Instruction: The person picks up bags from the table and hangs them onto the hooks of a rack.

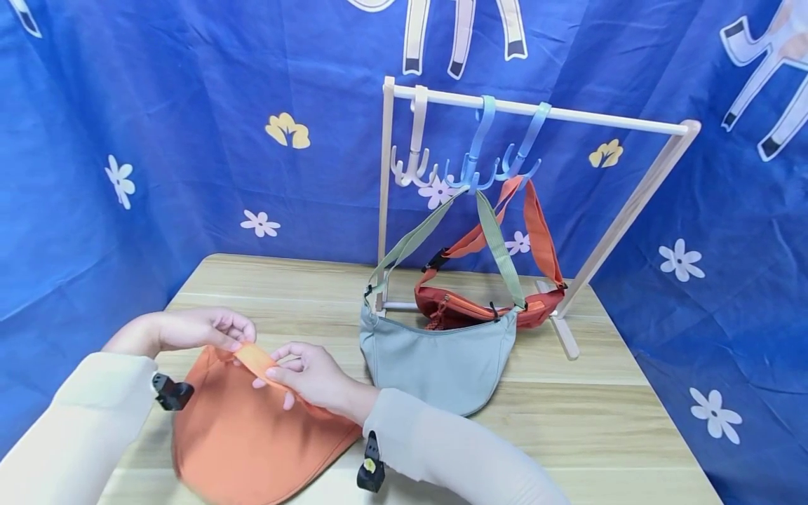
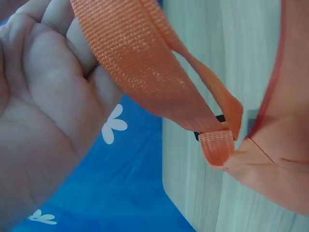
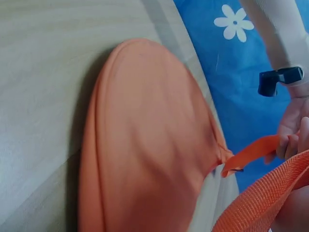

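An orange shoulder bag (image 1: 252,442) lies at the table's front left, its broad side up. Its orange webbing strap (image 1: 257,362) is raised above the bag. My left hand (image 1: 205,330) pinches the strap between thumb and fingers. A little to the right, my right hand (image 1: 312,375) grips the same strap, thumb on top. In the left wrist view the strap (image 2: 130,63) runs from beside the palm (image 2: 43,101) down to a loop with a small black piece at the bag's corner. The right wrist view shows the bag's body (image 3: 149,130) flat on the wood.
A grey-green shoulder bag (image 1: 435,358) hangs by its strap from a blue hook (image 1: 482,140), its body at table level. Behind it a dark red bag (image 1: 536,312) hangs from another blue hook (image 1: 527,140). A white hook (image 1: 416,133) shares the rack's bar (image 1: 600,120).
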`<action>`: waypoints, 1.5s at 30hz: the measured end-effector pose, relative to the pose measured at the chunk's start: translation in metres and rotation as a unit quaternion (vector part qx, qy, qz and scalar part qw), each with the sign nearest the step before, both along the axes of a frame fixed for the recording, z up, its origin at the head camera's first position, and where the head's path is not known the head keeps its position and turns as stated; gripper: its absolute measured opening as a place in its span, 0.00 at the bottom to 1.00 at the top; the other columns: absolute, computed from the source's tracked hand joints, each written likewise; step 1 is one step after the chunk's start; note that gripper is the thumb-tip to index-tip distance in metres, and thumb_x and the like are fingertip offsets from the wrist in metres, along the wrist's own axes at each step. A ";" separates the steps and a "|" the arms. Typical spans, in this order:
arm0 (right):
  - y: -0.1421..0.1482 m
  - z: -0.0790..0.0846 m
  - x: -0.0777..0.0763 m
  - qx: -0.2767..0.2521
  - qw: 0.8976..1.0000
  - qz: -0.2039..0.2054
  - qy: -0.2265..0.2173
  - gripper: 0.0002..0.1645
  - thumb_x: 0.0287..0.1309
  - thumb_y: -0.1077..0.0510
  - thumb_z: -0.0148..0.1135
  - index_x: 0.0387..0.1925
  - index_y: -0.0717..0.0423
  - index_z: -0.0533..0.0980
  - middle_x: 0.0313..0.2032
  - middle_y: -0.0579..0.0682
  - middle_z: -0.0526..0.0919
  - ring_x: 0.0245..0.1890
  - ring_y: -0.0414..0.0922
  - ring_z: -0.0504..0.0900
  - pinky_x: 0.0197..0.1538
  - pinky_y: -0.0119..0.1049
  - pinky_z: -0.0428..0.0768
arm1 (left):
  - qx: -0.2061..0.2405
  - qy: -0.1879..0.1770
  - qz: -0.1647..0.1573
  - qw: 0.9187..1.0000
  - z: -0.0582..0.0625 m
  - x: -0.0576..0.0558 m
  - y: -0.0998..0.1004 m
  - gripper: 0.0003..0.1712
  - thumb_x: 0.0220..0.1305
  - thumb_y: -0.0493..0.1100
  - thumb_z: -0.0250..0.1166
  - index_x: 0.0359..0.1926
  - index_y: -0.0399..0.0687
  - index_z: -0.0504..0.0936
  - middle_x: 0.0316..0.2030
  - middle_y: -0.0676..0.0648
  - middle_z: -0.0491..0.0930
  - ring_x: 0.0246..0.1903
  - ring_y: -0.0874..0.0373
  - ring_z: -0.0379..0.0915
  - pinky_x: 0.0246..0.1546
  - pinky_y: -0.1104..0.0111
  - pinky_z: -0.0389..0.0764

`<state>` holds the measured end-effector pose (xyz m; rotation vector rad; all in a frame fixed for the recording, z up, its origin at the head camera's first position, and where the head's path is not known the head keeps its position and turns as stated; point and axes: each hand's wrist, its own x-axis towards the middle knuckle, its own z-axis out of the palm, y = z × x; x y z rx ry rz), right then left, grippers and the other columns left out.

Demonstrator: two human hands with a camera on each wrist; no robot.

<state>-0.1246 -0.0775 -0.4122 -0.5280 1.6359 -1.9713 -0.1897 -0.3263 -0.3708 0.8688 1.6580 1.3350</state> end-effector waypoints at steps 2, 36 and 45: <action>0.000 0.003 0.002 -0.008 1.000 -0.001 -0.008 0.06 0.60 0.70 0.59 0.40 0.65 0.74 0.30 0.60 0.85 0.07 0.40 0.70 0.15 0.28 0.67 | 0.011 -0.005 -0.006 1.000 0.002 0.000 0.000 0.10 0.66 0.25 0.48 0.45 0.25 0.71 0.35 0.49 0.80 0.34 0.63 0.76 0.35 0.71 0.76; 0.085 0.059 -0.050 0.183 0.968 0.007 0.172 0.09 0.59 0.58 0.65 0.40 0.57 0.82 0.29 0.46 0.86 0.10 0.40 0.63 0.17 0.29 0.65 | -0.053 0.093 0.088 0.990 0.048 -0.002 0.058 0.07 0.71 0.35 0.52 0.38 0.34 0.73 0.13 0.28 0.55 0.06 0.28 0.48 0.09 0.49 0.61; 0.108 0.078 -0.067 0.240 0.946 -0.034 0.216 0.09 0.57 0.53 0.67 0.38 0.52 0.82 0.25 0.42 0.84 0.11 0.41 0.67 0.17 0.32 0.68 | -0.080 0.177 0.121 0.973 0.065 -0.016 0.082 0.09 0.69 0.38 0.57 0.36 0.34 0.76 0.17 0.42 0.64 0.10 0.39 0.62 0.21 0.60 0.71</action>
